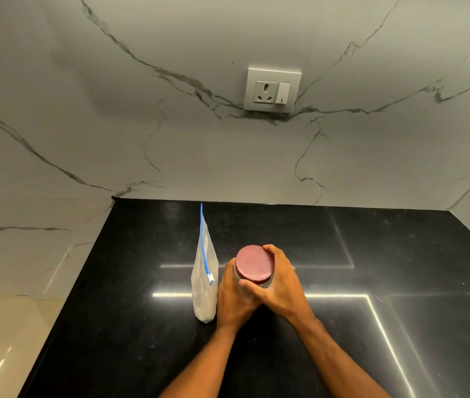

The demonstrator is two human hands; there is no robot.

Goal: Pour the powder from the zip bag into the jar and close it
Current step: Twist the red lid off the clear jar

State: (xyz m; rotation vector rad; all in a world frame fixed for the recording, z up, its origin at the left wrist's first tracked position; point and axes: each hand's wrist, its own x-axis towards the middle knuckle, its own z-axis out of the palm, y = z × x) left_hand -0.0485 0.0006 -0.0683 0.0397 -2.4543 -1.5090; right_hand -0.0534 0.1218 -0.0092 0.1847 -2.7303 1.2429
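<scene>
Where the black countertop (343, 282) meets the marble wall, the upright zip bag (204, 285) is positioned just left of the jar (262, 282). The jar body is gripped by the left hand (235, 297); its maroon lid (254, 264) is clasped by the right hand (281, 280).

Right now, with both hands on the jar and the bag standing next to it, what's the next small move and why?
Probably twist the red lid off. It sits on the jar, the right hand is wrapped around it and the left hand steadies the jar, while the zip bag stands upright with powder inside, so nothing looks poured.
</scene>
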